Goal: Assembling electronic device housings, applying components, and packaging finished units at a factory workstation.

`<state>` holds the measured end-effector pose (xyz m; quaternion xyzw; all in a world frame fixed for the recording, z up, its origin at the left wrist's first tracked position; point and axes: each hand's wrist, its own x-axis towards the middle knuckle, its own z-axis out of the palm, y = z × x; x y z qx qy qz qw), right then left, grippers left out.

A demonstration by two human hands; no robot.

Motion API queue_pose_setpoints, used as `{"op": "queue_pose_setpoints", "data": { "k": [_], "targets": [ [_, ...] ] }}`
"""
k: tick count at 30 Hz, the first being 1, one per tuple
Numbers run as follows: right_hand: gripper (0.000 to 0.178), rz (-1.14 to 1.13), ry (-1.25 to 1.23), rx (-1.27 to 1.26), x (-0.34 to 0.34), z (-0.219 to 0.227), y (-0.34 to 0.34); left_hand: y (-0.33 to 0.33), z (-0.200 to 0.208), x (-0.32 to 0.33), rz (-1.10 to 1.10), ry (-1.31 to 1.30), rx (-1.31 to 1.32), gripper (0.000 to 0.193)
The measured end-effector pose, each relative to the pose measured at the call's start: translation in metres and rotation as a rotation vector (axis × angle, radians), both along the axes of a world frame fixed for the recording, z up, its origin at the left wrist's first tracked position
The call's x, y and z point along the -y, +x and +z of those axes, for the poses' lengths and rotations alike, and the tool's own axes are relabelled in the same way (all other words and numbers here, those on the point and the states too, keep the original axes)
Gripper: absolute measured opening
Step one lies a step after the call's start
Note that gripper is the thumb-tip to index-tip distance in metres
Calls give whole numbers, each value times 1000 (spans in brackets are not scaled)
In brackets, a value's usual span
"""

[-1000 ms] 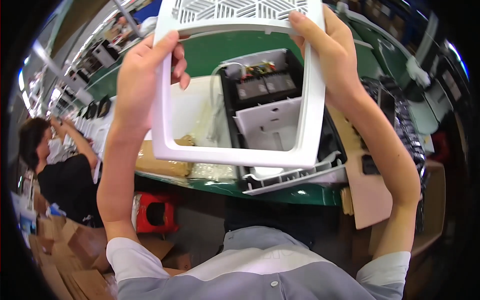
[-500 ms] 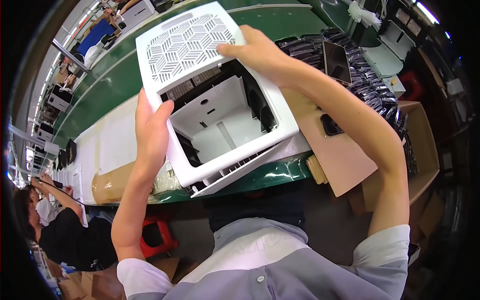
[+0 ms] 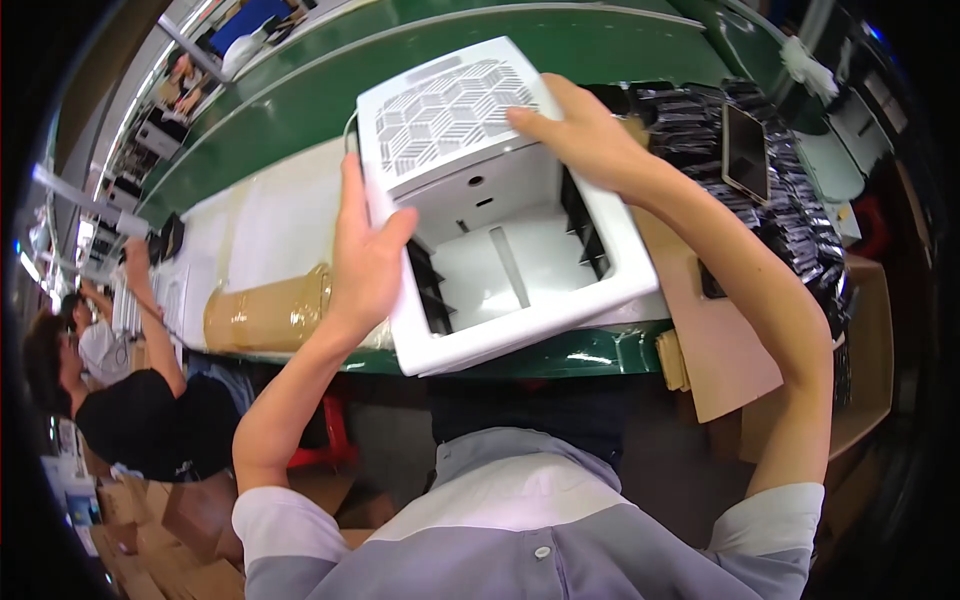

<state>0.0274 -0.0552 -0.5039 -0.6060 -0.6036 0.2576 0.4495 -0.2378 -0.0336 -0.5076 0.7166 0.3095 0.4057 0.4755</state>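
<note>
Between my two hands is a white plastic appliance housing point(image 3: 530, 325), tilted above the bench. Its upper face carries a grille point(image 3: 450, 115) of cube-like slotted patterns. Below the grille a wide opening shows a hollow white cavity point(image 3: 500, 245) with black ribbed parts along both sides. My left hand point(image 3: 370, 255) grips the left side, thumb near the opening's edge. At the upper right corner, my right hand point(image 3: 590, 130) is closed on the housing, its thumb lying on the grille. The undersides of the housing are hidden.
Black plastic-wrapped packets point(image 3: 800, 235) pile up at right, with a phone point(image 3: 745, 155) on them. Nearer are a cardboard sheet point(image 3: 735, 350) and an open carton point(image 3: 875, 340). A tape-wrapped brown bundle point(image 3: 265, 310) lies left. A co-worker point(image 3: 140, 420) sits beyond a red stool point(image 3: 335, 430).
Both hands have shifted the housing right and tipped it. The slatted panel jutting from its lower edge no longer shows, nor does the dark strip with grey blocks inside the opening.
</note>
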Motion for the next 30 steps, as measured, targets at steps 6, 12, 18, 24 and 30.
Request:
{"op": "queue_pose_setpoints", "data": {
  "k": [6, 12, 18, 24, 30],
  "targets": [
    [57, 79, 46, 138, -1, 2, 2, -1, -8, 2, 79, 86, -68, 74],
    [74, 36, -45, 163, 3, 15, -8, -2, 3, 6, 23, 514, -422, 52],
    [72, -17, 7, 417, 8, 13, -9, -19, -3, -21, -97, 506, -308, 47],
    [68, -30, 238, 945, 38, 48, -39, -8, 9, -110, 204, 662, -248, 49],
    [95, 220, 310, 1114, 101, 50, -104, 26, 34, -201, 79, 533, -584, 65]
  ]
}}
